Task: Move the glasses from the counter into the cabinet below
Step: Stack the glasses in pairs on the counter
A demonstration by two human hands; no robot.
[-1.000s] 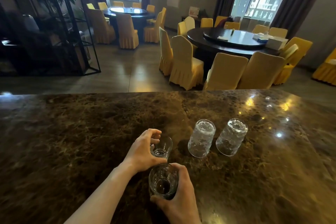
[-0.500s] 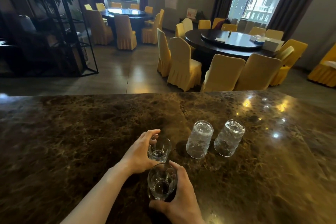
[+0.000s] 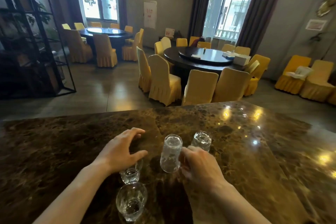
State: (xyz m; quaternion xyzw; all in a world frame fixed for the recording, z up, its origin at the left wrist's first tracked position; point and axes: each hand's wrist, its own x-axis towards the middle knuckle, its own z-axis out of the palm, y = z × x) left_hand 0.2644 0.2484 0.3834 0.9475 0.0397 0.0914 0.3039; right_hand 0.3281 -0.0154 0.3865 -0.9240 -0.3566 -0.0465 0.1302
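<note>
Several clear glasses stand on the dark marble counter (image 3: 72, 151). One upright glass (image 3: 131, 203) stands alone near the front edge. A second upright glass (image 3: 131, 173) sits under my left hand (image 3: 120, 151), whose fingers are spread above it and not closed on it. Two patterned glasses stand upside down: the nearer inverted glass (image 3: 171, 152) and the farther inverted glass (image 3: 201, 139). My right hand (image 3: 200, 167) is between them, its curled fingers against the right side of the nearer one; no firm grip shows. The cabinet below is out of view.
The counter's far edge (image 3: 200, 104) borders a dining room. Beyond it are round dark tables (image 3: 205, 56) ringed by yellow-covered chairs (image 3: 163, 80), with a black metal shelf (image 3: 36, 42) at the left. Bare marble stretches to the left and right of the glasses.
My right hand let go of the front upright glass and moved right to the nearer inverted glass. My left hand's fingers opened above the second upright glass. The camera tilted up.
</note>
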